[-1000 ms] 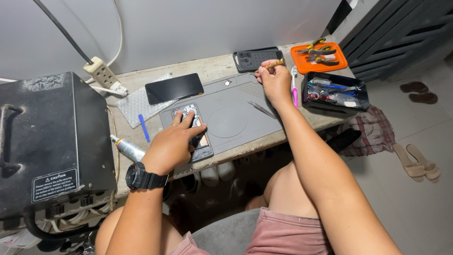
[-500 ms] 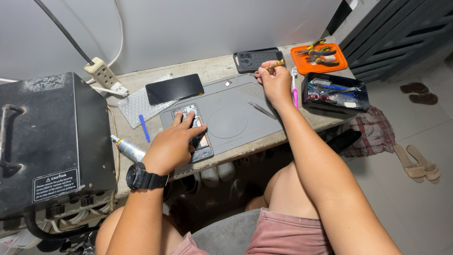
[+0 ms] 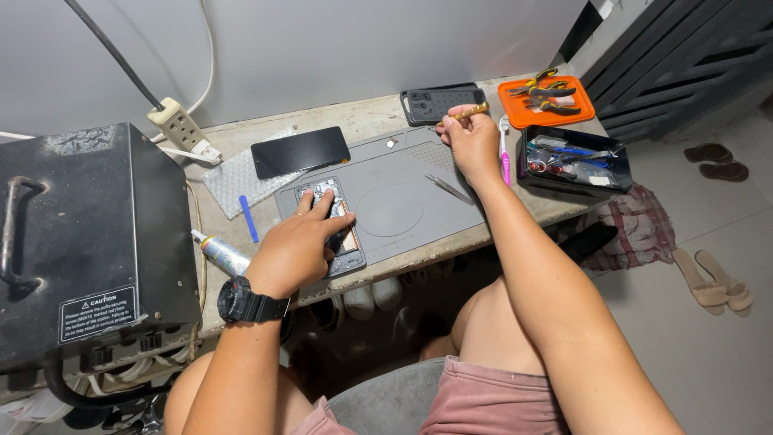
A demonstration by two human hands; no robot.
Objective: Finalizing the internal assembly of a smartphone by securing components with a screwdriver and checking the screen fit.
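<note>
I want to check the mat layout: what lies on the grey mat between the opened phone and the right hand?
In the head view, only metal tweezers lie between the opened phone and right hand; the grey mat is otherwise bare.

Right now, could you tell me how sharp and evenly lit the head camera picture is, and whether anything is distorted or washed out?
Head view: soft, even light, no harsh glare; the grey mat and opened phone under the left hand look sharp; the right hand casts only a faint shadow; the wide lens bends the black box and the wall's edges; the small tools in the black tray are too fine to make out.
</note>
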